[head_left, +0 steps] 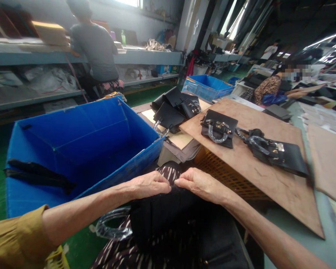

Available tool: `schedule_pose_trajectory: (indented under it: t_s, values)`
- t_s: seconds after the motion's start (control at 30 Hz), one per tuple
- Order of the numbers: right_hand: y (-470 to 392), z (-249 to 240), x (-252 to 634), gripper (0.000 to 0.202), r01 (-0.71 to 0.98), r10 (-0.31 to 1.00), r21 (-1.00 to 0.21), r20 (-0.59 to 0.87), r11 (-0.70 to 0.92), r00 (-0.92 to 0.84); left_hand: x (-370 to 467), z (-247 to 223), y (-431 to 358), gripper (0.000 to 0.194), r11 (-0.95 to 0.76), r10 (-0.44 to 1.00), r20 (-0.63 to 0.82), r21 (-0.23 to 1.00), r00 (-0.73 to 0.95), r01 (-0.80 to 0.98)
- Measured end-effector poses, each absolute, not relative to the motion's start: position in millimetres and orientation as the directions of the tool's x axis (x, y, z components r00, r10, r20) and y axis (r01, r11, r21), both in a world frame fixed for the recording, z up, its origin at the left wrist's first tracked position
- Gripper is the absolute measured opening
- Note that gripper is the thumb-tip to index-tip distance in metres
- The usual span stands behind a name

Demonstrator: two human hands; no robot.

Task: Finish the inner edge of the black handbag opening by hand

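Note:
A black handbag [162, 216] lies across my lap, with a plastic-wrapped handle [112, 224] sticking out at its left side. My left hand [151, 183] is closed in a pinch on the bag's far edge. Close beside it, my right hand [197, 183] also pinches that edge, fingers curled inward. Only a small gap parts the two hands, and patterned cloth over my knee [169, 172] shows just beyond them. The fingertips and the exact bit of edge between them are hidden. Much of the bag's lower part is too dark to make out.
A large blue bin [70, 112] stands to the left, with dark strips inside. Ahead is a pile of black bags [173, 106]. Two more handbags [220, 129] [277, 151] lie on a brown board [257, 116] at right. Other people sit at benches farther off.

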State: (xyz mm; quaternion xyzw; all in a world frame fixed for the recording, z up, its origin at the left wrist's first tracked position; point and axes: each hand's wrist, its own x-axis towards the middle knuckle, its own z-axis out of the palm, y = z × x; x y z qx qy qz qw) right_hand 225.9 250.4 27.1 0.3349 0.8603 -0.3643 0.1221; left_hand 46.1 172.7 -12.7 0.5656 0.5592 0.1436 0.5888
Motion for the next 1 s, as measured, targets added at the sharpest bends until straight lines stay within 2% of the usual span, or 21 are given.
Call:
schedule_pose_trajectory:
  t_s: [0.13, 0.27, 0.4, 0.47, 0.6, 0.73, 0.87, 1.0]
  values:
    - [248.6, 27.7, 226.9, 0.038, 0.631, 0.482, -0.538, -0.408, 0.559, -0.775, 46.9, -16.4, 173.9, 0.029, 0.321, 0.792, -0.485, 0.847, 0.370, 0.423]
    - [247.2, 26.4, 226.7, 0.039, 0.634, 0.480, -0.512, -0.414, 0.580, -0.774, 52.2, -12.2, 172.8, 0.029, 0.390, 0.778, -0.529, 0.830, 0.340, 0.399]
    - [247.3, 24.1, 230.1, 0.038, 0.617, 0.488, -0.505, -0.378, 0.604, -0.787, 56.5, -9.2, 172.1, 0.031, 0.379, 0.796, -0.506, 0.844, 0.332, 0.379]
    - [248.4, 25.0, 234.3, 0.038, 0.596, 0.478, -0.579, -0.364, 0.557, -0.800, 56.7, -10.3, 172.0, 0.031, 0.355, 0.805, -0.480, 0.860, 0.347, 0.366]
    - [252.9, 32.8, 242.6, 0.040, 0.549, 0.443, -0.775, -0.391, 0.314, -0.807, 55.8, -12.4, 171.9, 0.029, 0.307, 0.818, -0.437, 0.882, 0.375, 0.357]
    - [256.7, 38.3, 246.1, 0.045, 0.522, 0.422, -0.829, -0.408, 0.200, -0.810, 55.5, -10.8, 171.5, 0.029, 0.298, 0.817, -0.433, 0.883, 0.381, 0.364]
    - [256.4, 35.2, 247.1, 0.028, 0.594, 0.381, -0.755, -0.481, 0.277, -0.790, 56.3, -9.4, 170.3, 0.029, 0.269, 0.818, -0.415, 0.889, 0.399, 0.371]
    - [252.3, 31.0, 247.3, 0.022, 0.566, 0.360, -0.714, -0.443, 0.413, -0.821, 57.0, -10.4, 169.1, 0.030, 0.251, 0.825, -0.392, 0.900, 0.407, 0.358]
